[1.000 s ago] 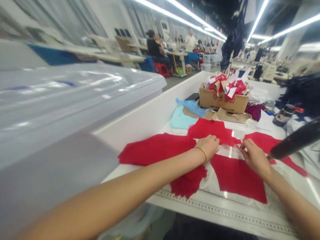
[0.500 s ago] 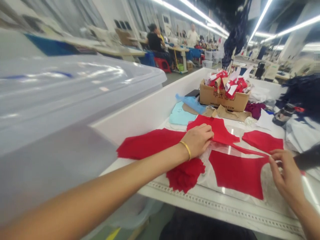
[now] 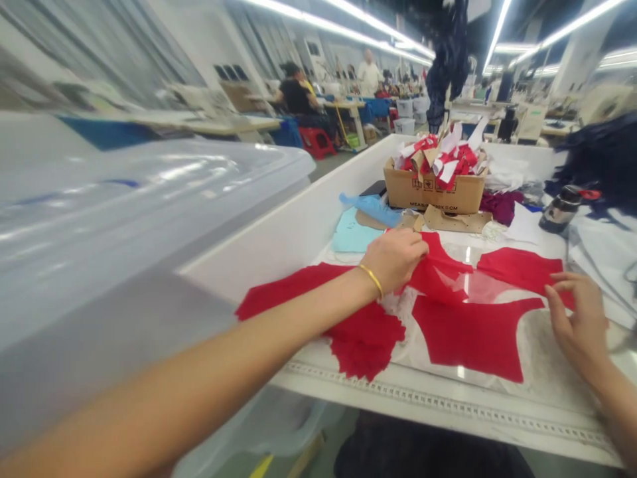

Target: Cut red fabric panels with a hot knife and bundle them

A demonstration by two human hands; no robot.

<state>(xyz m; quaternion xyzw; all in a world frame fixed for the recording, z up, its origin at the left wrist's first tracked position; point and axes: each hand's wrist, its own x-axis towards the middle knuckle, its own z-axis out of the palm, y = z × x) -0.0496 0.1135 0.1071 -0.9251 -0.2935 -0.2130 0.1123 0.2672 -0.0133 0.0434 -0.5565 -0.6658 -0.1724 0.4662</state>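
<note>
My left hand [image 3: 398,259], with a yellow bangle at the wrist, is closed in a pinch on a red fabric piece [image 3: 440,259]. The lower part of that piece is smeared by motion. My right hand [image 3: 580,312] is curved with thumb and fingers a little apart, beside the end of another red cut piece [image 3: 520,269]; nothing shows between the fingertips. Between and below the hands, a red panel [image 3: 472,335] with curved sides lies flat near the table edge. Under my left forearm are a long red piece [image 3: 293,289] and a crumpled, ruffled red bundle [image 3: 368,342].
A cardboard box [image 3: 432,192] of red and white scraps stands at the back. Light blue fabric [image 3: 355,232] lies before it. At right are a dark bottle [image 3: 560,209] and white sheets. A measuring tape [image 3: 448,405] runs along the front edge; plastic-covered bins [image 3: 149,232] stand left.
The red strip stretched between my hands has left my right fingers and swung back toward the left hand. My right hand has opened slightly. The view has shifted a little.
</note>
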